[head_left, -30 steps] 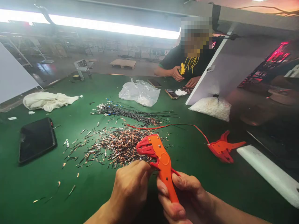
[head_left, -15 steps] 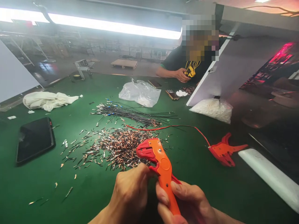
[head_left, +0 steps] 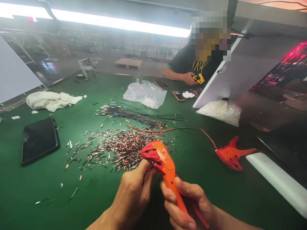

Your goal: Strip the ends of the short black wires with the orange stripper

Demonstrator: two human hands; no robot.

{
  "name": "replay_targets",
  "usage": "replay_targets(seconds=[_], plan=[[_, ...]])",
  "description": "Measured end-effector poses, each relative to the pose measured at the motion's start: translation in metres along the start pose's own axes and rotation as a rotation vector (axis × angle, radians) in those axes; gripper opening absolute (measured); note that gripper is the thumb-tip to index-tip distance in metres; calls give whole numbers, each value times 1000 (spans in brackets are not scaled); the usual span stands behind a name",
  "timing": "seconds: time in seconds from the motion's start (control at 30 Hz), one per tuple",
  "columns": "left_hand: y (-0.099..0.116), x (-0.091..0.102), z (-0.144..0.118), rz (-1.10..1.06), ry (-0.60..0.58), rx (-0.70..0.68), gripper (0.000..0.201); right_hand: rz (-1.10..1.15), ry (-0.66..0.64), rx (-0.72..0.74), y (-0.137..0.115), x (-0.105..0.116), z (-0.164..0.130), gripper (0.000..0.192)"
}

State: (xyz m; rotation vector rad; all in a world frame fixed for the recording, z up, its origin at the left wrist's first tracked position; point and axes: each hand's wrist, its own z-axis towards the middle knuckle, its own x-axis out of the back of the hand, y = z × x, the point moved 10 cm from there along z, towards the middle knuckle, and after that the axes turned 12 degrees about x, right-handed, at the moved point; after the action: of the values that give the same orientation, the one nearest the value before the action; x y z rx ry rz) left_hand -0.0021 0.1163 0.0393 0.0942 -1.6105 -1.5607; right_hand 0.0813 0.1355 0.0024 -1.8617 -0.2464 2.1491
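Stripper (head_left: 169, 166), orange and red, sits in your right hand (head_left: 189, 201) above the table (head_left: 96, 204), toward its near edge, with its head tilted up and left at the near border of the clippings (head_left: 129, 148); your right fingers wrap the orange handle, thumb along its side, while the red lever slants away from that handle; your left hand (head_left: 134, 185) is right at the jaws, fingers curled and drawn close together; their tips are partly hidden, so you cannot tell from this view what they hold.

Beyond the clippings, toward the far edge, lie black wires (head_left: 136, 115), a few with blue parts; a red cord (head_left: 172, 129) runs from beside them to a second stripper (head_left: 229, 154), which lies toward the right edge; a white bar (head_left: 275, 182) lies just beside it, on your side; a phone (head_left: 40, 140) lies toward the left edge, and a pale cloth (head_left: 52, 101) toward the far left corner; a clear bag (head_left: 145, 94) lies nearer the middle of the far edge; toward the far right, a co-worker's hand (head_left: 189, 78) holds a yellow tool (head_left: 198, 78) beside a white panel (head_left: 235, 70); a stuffed bag (head_left: 220, 111) rests at the panel's foot.
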Motion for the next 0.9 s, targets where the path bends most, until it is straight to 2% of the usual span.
replay_targets(seconds=[0.13,0.27,0.4,0.5,0.67,0.77,0.87,0.9], plan=[[3,-1,-1,0,-12,-14,16,-65,51,24,2,9,0,58],[7,-4,-2,62,-42,-42,18,-77,103,13,1,14,-2,49],[-5,-9,1,64,-109,53,19,-63,142,-4,-1,18,-5,43],[-11,-7,3,51,-98,99,19,-93,187,-7,-2,22,-5,40],[-1,6,4,111,24,39,19,-155,227,-57,1,25,-6,45],[12,28,4,146,193,-80,15,-190,199,-74,-2,23,-8,44],[19,51,4,203,347,-157,13,-489,226,-56,-21,24,-12,42],[20,57,3,207,382,-164,13,-717,225,-57,-32,23,-13,38]])
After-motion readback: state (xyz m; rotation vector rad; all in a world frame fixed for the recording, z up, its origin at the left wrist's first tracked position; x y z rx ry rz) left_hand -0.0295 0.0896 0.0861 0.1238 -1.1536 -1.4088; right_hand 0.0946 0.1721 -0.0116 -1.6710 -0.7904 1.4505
